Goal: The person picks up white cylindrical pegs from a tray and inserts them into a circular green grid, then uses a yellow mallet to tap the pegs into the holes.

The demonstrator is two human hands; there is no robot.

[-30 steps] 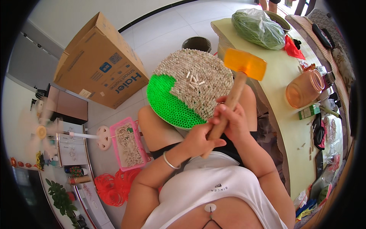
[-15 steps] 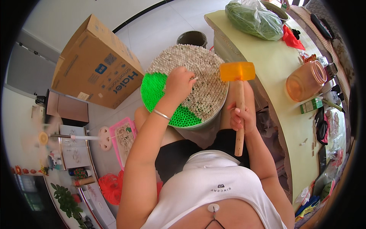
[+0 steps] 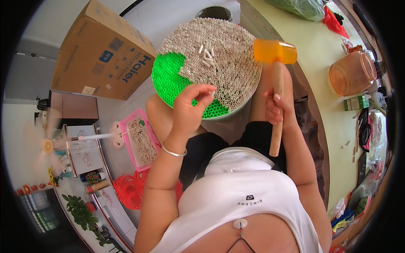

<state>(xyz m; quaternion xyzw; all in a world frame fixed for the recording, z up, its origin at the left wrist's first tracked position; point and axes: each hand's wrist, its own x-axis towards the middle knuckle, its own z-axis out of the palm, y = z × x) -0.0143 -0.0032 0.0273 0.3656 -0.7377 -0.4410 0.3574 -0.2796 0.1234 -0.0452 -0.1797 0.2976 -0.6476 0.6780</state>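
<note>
Mallet [image 3: 276,76], with a wooden handle and an orange translucent head, stood nearly upright in the right hand [image 3: 277,110], whose fingers were clenched around the middle of the handle; its head hung just above the right edge of the round tray [image 3: 177,82]. That tray rested on the person's knees, a green perforated disc packed almost wholly with upright pale tubes [image 3: 228,63], so that only a green patch at its near left side lay bare. A few loose tubes [image 3: 206,55] lay flat on top of the packed ones near the middle. The left hand [image 3: 190,107], a bangle at its wrist, hovered over the near edge of the tray with fingertips pinched together; whether they held a tube I cannot tell. On the floor to the left, a pink rectangular tray [image 3: 126,126] held a heap of similar pale tubes. Farther left stood a large cardboard box [image 3: 101,50]. On the table [image 3: 320,55] at the right, an orange lidded plastic jar [image 3: 352,74] stood well apart from the mallet.
</note>
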